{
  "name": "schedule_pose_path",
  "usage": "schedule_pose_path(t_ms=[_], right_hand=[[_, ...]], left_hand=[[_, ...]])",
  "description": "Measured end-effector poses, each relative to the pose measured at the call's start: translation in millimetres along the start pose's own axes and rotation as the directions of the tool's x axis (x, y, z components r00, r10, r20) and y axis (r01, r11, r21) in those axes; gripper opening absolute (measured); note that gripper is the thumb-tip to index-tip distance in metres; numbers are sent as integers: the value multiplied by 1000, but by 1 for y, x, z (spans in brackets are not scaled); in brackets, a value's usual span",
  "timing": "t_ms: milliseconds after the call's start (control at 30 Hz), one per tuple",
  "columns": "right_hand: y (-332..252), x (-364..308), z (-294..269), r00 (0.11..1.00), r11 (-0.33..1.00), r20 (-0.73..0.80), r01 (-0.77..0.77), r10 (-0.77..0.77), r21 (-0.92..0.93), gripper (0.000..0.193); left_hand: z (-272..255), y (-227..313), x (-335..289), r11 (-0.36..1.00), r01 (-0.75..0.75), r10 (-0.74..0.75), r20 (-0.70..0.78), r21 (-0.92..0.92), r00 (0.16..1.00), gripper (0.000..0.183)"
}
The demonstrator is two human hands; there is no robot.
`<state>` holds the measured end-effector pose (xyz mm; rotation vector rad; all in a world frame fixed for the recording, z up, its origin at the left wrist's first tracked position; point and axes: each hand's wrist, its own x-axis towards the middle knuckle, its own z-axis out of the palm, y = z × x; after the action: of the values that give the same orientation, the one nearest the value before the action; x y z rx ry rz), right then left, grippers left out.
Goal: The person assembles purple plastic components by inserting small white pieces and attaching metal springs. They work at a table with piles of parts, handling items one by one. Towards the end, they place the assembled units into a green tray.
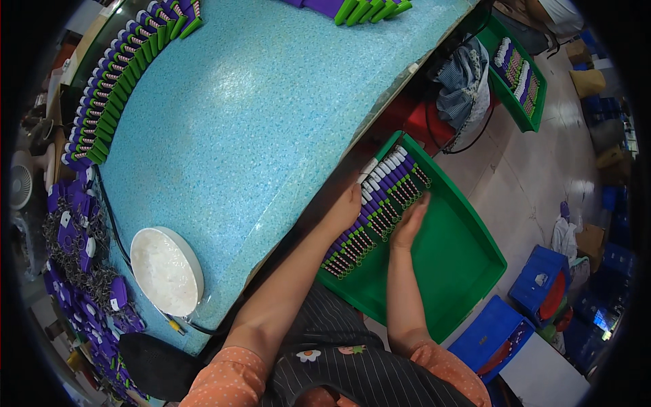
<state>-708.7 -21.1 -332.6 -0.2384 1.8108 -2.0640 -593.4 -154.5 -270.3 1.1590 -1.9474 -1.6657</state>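
A row of slim purple pieces (382, 184) lies in a green tray (456, 275). Each has a white end, a green part, a striped section and a small ring. My left hand (348, 207) rests against the white-ended side of the row; most of its fingers are hidden. On the ringed side, my right hand (409, 225) is open, fingers stretched out and upright along the striped ends. It holds nothing that I can see.
Left of the tray, a blue speckled table (271, 122) carries a curved row of purple-and-green pieces (116, 88), a white round dish (166, 271) and a black cable. Purple pieces with metal rings (81, 230) pile up at far left. Another green tray (525, 85) and blue bins (539, 278) stand at right.
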Motion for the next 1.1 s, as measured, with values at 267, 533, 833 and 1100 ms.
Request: schedule_pose_path(t_ms=[267,533,833,1100], right_hand=[[-10,4,0,975,996,204,77,-86,53,73],[-11,-41,-17,997,999,-71,-11,8,-44,71],[-7,-45,-1,997,997,-6,71,-71,-37,67],[-48,-25,-26,986,975,-161,-5,-32,-224,49]], left_hand=[[2,4,-10,976,123,-109,85,-180,990,47],[-5,7,-20,938,248,-215,153,-244,965,57],[-6,12,-23,959,217,-196,125,-183,973,63],[-14,13,-31,928,315,-296,121,-199,948,79]])
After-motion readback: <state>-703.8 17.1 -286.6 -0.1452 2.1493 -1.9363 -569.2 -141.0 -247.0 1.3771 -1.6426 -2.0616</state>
